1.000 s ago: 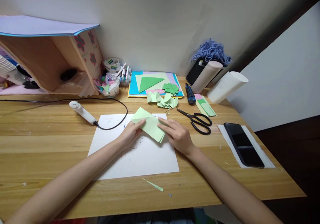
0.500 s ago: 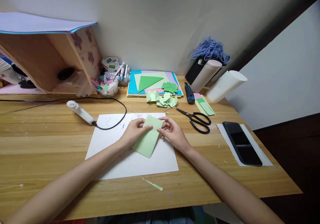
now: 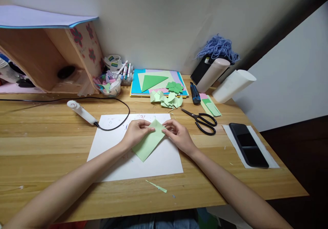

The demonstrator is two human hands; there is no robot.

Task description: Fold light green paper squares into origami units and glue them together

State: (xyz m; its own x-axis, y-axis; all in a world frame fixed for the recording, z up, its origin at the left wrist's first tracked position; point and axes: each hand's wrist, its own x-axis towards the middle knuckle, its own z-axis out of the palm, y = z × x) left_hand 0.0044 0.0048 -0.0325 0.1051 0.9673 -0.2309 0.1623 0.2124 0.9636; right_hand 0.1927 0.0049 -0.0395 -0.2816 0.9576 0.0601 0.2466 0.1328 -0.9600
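A light green piece of paper point(image 3: 148, 143) is held tilted above a white sheet point(image 3: 110, 169) with small coloured marks. My left hand point(image 3: 137, 132) pinches its left edge, thumb on top and fingers behind. On the opposite edge, my right hand point(image 3: 178, 135) grips it the same way near the upper right. Just beyond the hands lie light green cut-paper pieces point(image 3: 167, 100) and a darker green paper flower point(image 3: 174, 87). Black-handled scissors point(image 3: 202, 119) rest to the right of my right hand.
A white glue gun point(image 3: 82, 112) with a black cord lies at left, near an open box point(image 3: 84, 51). A blue cutter point(image 3: 195, 93), paper rolls point(image 3: 234, 85) and a black phone point(image 3: 248, 145) are at right. A thin green scrap point(image 3: 156, 186) lies in front.
The light green paper has turned in my hands, its lower corner swinging left and one corner now pointing up. Both hands stay in nearly the same place. The view has shifted slightly.
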